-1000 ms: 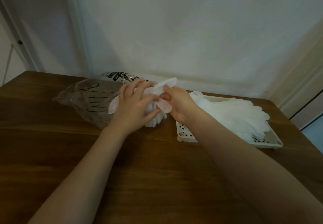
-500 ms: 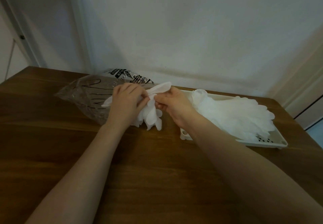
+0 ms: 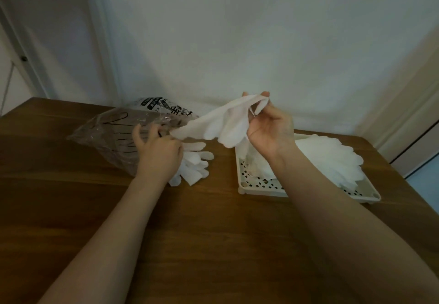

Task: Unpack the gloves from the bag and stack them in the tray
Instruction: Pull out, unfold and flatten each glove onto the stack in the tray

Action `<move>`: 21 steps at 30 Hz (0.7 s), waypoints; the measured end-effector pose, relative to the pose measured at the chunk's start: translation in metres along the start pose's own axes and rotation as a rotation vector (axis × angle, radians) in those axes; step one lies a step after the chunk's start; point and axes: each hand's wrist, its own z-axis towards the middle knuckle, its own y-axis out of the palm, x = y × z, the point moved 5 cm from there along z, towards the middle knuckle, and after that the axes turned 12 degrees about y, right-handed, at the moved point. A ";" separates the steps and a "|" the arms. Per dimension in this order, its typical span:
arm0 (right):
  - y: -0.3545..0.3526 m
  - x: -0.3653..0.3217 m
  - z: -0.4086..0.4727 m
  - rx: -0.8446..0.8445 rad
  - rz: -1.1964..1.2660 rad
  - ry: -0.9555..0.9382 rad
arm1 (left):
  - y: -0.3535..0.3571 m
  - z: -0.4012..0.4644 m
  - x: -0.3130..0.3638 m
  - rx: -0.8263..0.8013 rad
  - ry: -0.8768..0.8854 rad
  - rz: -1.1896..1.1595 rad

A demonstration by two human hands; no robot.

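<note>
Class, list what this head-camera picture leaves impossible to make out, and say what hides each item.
1. Gloves left in the bag: head view; crinkled plastic and the left hand cover them.
2. Number of gloves in the tray: the right hand and forearm hide part of the stack.
3. Bag label: too small and blurred to read.

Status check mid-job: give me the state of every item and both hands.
Lifted glove: in the air, pinched at its cuff.
Right hand: pinches it.
Left hand: resting on the glove pile.
Bag: lying flat.
Tray: holds stacked gloves.
</note>
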 end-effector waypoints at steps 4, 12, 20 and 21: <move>-0.010 -0.012 -0.008 0.083 0.077 0.020 | -0.005 -0.001 0.009 -0.082 -0.035 -0.074; -0.004 -0.023 -0.031 0.017 0.099 0.020 | -0.057 -0.004 0.102 0.133 0.234 -0.792; -0.031 -0.066 -0.068 0.111 0.047 -0.054 | -0.052 0.002 0.111 -0.005 -0.050 -1.294; -0.040 -0.074 -0.074 0.204 -0.049 -0.042 | -0.055 0.002 0.113 -0.028 -0.085 -1.382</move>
